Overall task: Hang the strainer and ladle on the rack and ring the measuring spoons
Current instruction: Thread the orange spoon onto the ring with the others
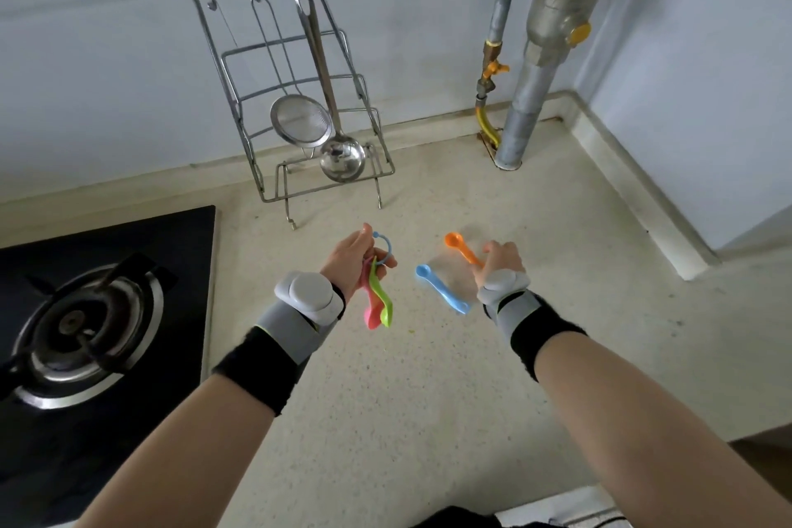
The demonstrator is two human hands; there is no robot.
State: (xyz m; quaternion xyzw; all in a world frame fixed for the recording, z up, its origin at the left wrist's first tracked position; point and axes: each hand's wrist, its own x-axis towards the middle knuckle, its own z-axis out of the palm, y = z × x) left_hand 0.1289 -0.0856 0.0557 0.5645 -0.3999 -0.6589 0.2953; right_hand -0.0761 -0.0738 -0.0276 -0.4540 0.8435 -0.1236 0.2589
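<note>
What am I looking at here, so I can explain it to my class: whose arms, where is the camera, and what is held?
There is no machine: a person wears a head camera looking down at both arms, each with a grey wrist band. The left hand holds a blue plastic ring carrying pink and green measuring spoons. The right hand grips an orange measuring spoon. A blue measuring spoon lies on the speckled counter. Behind, a mesh strainer and steel ladle hang on a wire rack.

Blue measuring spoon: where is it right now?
The blue measuring spoon lies on the counter, in the head view between both hands, just left of the right hand gripping the orange spoon.
</note>
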